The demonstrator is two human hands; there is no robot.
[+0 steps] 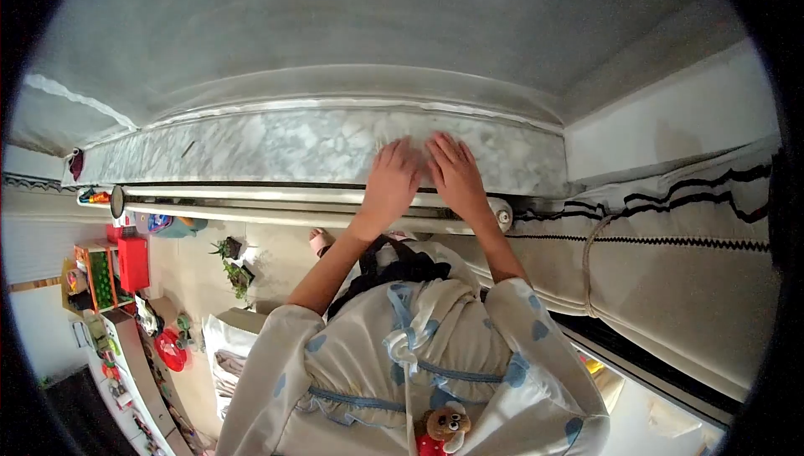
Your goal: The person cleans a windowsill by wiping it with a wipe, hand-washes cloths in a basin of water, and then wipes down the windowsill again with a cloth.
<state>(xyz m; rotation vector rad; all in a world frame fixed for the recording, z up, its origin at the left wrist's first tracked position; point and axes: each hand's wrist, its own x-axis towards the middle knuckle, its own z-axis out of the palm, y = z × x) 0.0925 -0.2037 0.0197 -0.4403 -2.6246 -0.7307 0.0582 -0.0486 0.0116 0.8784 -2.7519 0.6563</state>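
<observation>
While right hand (455, 175) and left hand (394, 178) extend over marble sill (289, 144) | right: fingers spread | left: blurred, cannot tell

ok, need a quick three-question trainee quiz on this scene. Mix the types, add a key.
1. True or false: the right hand is gripping a hammer.
2. Multiple choice: which surface is the left hand over? A) wooden board B) marble ledge C) glass shelf
3. Fill in: a thin ____ runs across the pale curtain on the picture's right.

Key:
1. False: the hand is stretched out over the ledge, with no tool visible.
2. B
3. cord
</observation>
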